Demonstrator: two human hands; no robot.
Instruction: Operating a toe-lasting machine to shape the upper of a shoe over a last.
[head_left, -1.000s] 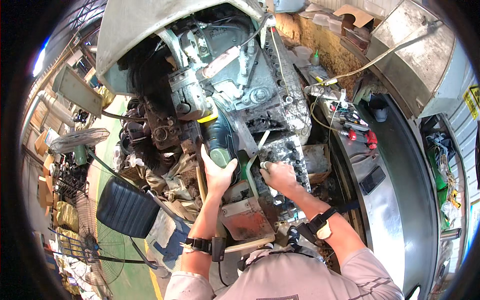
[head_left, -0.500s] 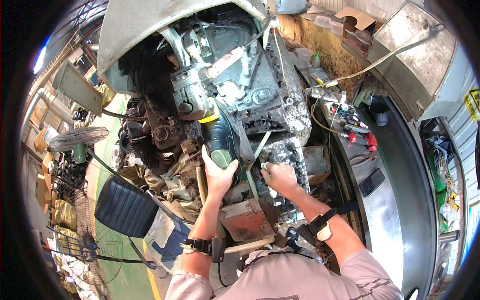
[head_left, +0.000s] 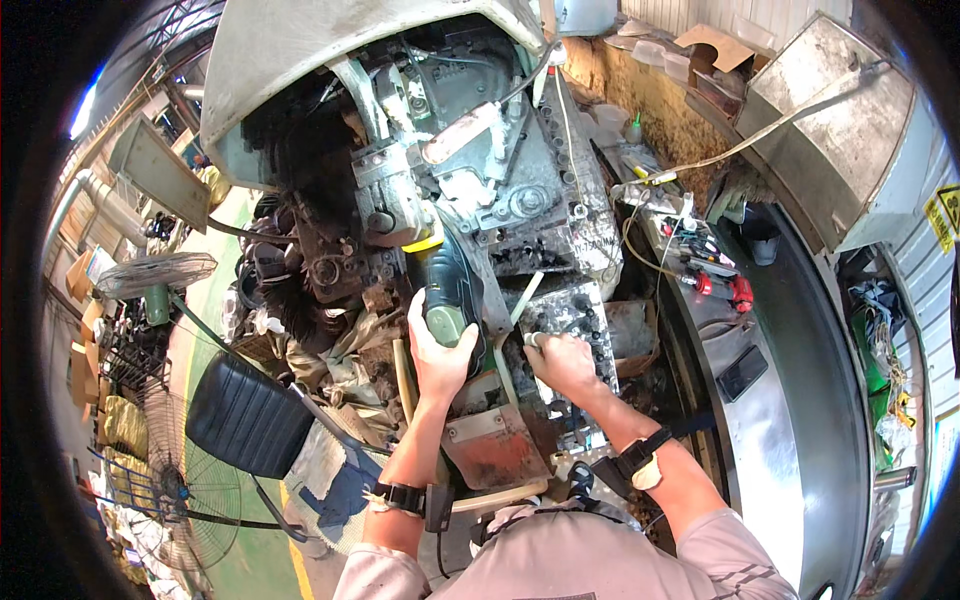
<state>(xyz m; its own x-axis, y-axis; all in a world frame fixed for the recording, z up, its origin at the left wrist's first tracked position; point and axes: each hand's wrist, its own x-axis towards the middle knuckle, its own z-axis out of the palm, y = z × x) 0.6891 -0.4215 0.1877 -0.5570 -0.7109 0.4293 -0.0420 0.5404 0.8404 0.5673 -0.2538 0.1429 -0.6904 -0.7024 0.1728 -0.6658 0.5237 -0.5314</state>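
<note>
My left hand (head_left: 438, 355) is wrapped around the near end of a dark shoe (head_left: 448, 275), which has an olive-green oval part at that end. The shoe's far end has a bright yellow edge and sits against the metal head of a large grimy machine (head_left: 520, 205). To its right, my right hand (head_left: 562, 362) is closed in a fist over a black-and-white worn machine block (head_left: 570, 310). Something pale shows at its fingertips; whatever the fist holds is hidden. A pale slanting bar (head_left: 527, 297) stands just beyond that hand.
A steel bench (head_left: 770, 420) with a phone (head_left: 743, 367) and red tools (head_left: 725, 288) runs along the right. On the left stand a black chair (head_left: 245, 415) and a wire-guarded fan (head_left: 175, 490). A reddish metal plate (head_left: 495, 447) lies below my hands.
The view has shifted slightly. Both hands keep nearly the same places, the left on the shoe and the right in a fist.
</note>
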